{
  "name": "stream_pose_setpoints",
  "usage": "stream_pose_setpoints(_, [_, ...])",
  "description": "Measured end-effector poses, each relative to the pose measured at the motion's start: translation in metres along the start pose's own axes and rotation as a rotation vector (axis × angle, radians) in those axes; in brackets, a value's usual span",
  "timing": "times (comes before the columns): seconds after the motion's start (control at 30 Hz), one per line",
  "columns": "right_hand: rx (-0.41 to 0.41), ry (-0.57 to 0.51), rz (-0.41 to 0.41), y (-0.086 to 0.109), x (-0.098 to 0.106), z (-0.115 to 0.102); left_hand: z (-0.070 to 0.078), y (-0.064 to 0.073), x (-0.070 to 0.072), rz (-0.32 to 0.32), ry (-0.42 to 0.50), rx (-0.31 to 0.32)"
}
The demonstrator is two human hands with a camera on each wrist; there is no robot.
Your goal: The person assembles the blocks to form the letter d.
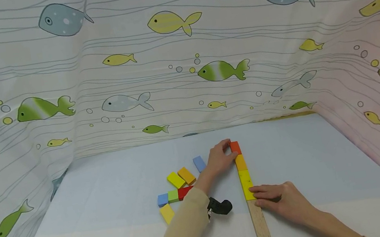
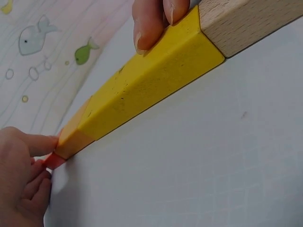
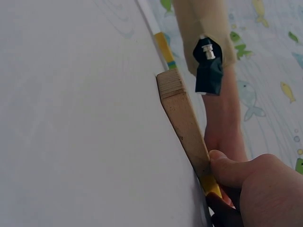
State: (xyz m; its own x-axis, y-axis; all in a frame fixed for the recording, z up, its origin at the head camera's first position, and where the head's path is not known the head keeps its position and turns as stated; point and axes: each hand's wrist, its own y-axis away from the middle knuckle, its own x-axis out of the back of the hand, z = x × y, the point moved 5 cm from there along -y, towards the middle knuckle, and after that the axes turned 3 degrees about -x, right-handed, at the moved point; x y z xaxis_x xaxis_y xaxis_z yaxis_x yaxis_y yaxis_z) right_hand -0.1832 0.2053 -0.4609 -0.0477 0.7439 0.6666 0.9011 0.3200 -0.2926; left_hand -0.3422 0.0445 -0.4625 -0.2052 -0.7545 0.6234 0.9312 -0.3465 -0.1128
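Note:
A straight row of blocks lies on the table: a red block point(image 1: 235, 148) at the far end, then an orange block point(image 1: 241, 163), a yellow block point(image 1: 246, 184) and a plain wooden block point(image 1: 260, 223) nearest. At the far end my left hand point(image 1: 220, 158) pinches the red block, thumb and bent fingers at its left side and far corner. My right hand point(image 1: 288, 201) touches the row from the right. Two of its fingertips point(image 2: 147, 40) rest on the yellow block in the left wrist view, while the thumb point(image 3: 226, 166) lies against the wooden block.
Left of the row lie loose yellow point(image 1: 176, 180), orange point(image 1: 186, 175) and blue point(image 1: 199, 164) blocks. A second row holds blue point(image 1: 162, 200), green point(image 1: 173, 196) and red point(image 1: 185, 193) blocks, with a pale yellow block point(image 1: 167, 213) nearby. A fish-print curtain point(image 1: 173, 63) encloses the table.

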Motion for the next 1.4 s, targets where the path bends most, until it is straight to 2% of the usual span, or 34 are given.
stream_pose_setpoints(0.3, [-0.019,-0.003,-0.01,0.0001,-0.0003,0.0006,0.0019,0.0019,-0.0001,0.0,0.006,0.0])
stream_pose_setpoints(0.7, [-0.002,-0.004,-0.009,0.0,0.0,-0.0006,-0.0002,0.0022,-0.0008,0.005,0.054,-0.013])
stream_pose_setpoints(1.17, [-0.015,-0.003,-0.018,0.0006,-0.0013,0.0015,0.0025,0.0041,-0.0021,-0.004,-0.022,-0.005])
stream_pose_setpoints(1.4, [-0.003,-0.008,-0.015,0.0001,-0.0011,0.0004,0.0079,0.0076,-0.0009,0.026,-0.047,-0.006])
